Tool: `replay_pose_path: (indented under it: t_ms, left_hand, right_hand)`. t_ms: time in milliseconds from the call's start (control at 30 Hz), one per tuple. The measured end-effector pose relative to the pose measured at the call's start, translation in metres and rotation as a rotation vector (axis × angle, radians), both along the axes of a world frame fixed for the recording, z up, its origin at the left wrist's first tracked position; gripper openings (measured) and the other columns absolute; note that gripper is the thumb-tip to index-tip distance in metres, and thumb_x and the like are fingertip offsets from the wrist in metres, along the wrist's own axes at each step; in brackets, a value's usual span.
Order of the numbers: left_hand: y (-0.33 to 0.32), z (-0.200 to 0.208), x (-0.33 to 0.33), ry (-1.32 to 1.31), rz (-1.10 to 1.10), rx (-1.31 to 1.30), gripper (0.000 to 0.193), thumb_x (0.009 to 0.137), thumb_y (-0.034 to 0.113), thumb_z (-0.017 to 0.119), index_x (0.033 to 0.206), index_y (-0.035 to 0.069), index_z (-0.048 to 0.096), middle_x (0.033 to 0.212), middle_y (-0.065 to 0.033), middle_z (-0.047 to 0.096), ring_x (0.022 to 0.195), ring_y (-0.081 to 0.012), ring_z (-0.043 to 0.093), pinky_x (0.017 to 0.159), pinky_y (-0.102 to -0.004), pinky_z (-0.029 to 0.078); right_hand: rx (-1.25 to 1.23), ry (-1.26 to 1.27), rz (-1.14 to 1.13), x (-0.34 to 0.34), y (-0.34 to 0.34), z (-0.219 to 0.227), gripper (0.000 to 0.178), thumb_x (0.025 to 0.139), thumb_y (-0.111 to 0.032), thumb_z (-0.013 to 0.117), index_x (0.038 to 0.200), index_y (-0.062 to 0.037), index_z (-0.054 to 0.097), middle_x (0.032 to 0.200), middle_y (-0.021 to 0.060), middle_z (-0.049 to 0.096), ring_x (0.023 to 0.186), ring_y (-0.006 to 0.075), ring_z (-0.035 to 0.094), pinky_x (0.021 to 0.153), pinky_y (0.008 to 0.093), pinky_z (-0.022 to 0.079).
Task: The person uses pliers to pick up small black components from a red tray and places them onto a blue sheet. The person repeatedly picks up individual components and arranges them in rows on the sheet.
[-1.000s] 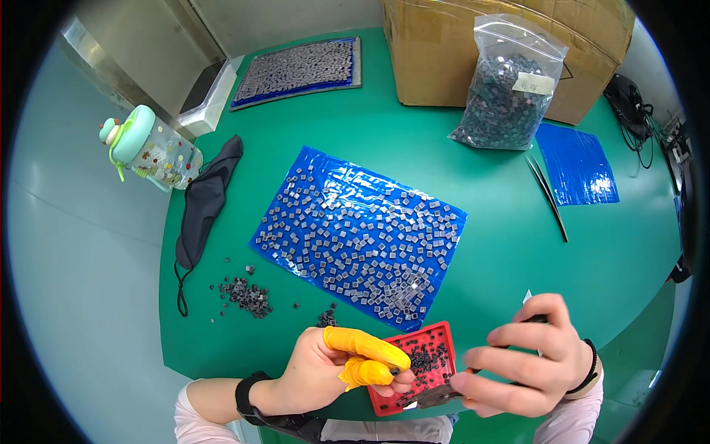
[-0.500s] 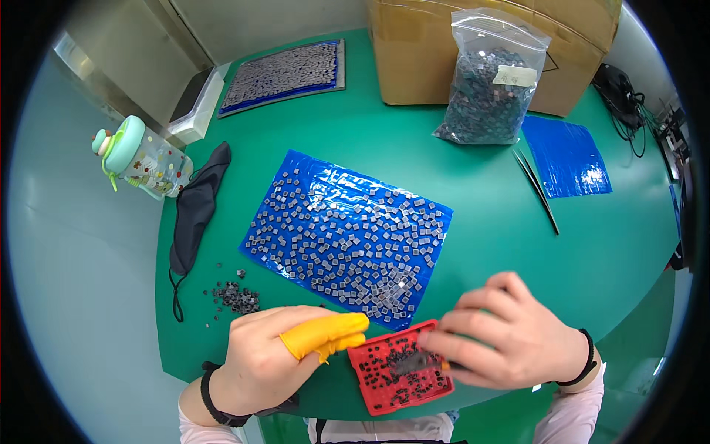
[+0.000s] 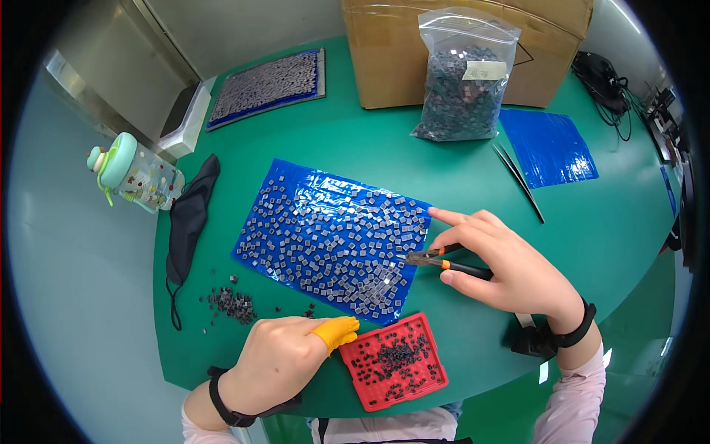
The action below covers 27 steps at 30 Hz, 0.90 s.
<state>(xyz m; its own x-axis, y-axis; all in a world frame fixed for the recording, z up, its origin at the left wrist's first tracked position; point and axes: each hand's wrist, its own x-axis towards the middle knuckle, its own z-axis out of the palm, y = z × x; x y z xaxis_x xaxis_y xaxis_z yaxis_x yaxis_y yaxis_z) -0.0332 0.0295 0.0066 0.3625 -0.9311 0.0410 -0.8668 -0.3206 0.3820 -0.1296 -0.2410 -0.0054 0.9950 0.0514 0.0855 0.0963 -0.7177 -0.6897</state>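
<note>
Blue sheet (image 3: 299, 175): on the bench (image 3: 333, 140), strewn with square tiles (image 3: 367, 294).
Right hand (image 3: 510, 266): fingers around pliers (image 3: 423, 258), tips over the sheet's right edge.
Left hand (image 3: 277, 355): fingers, in yellow covers (image 3: 336, 333), curl beside the red tray (image 3: 407, 396); any pinch is hidden.
Handling: tips best kept low, steady.
Unclear: whether the pliers grip anything.

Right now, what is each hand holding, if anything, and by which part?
The right hand holds the pliers by their black-and-orange handles. Whether the left hand pinches anything in its yellow-covered fingers cannot be told.
</note>
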Motion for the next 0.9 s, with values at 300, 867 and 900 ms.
replay_pose_path:
  t_ms: [300, 867, 900]
  left_hand:
    - [0.008, -0.01, 0.003, 0.011, -0.011, -0.002, 0.027, 0.074, 0.007, 0.061, 0.1, 0.003, 0.067, 0.095, -0.0084, 0.069, 0.065, -0.0215, 0.065, 0.056, -0.031, 0.053]
    - [0.008, -0.008, 0.01, -0.064, 0.107, 0.04, 0.028, 0.073, 0.005, 0.063, 0.101, 0.002, 0.069, 0.076, -0.0103, 0.066, 0.059, -0.0229, 0.063, 0.051, -0.0322, 0.051]
    - [0.009, -0.008, 0.01, -0.063, 0.114, 0.049, 0.028, 0.073, 0.005, 0.063, 0.1, 0.002, 0.069, 0.075, -0.0105, 0.066, 0.059, -0.023, 0.063, 0.051, -0.0323, 0.051]
  right_hand:
    - [-0.07, 0.045, 0.002, 0.005, 0.001, -0.005, 0.028, 0.078, -0.014, 0.066, 0.103, -0.0045, 0.058, 0.128, 0.0178, 0.056, 0.102, 0.0308, 0.053, 0.092, 0.0397, 0.044]
    - [-0.276, -0.003, 0.041, -0.002, 0.011, 0.002, 0.028, 0.076, -0.017, 0.067, 0.099, -0.0035, 0.058, 0.124, 0.0199, 0.057, 0.094, 0.0316, 0.054, 0.088, 0.0392, 0.045]
    - [-0.277, -0.007, 0.044, -0.003, 0.012, 0.002, 0.028, 0.076, -0.016, 0.067, 0.099, -0.0036, 0.058, 0.123, 0.0201, 0.057, 0.093, 0.0315, 0.054, 0.088, 0.0392, 0.045]
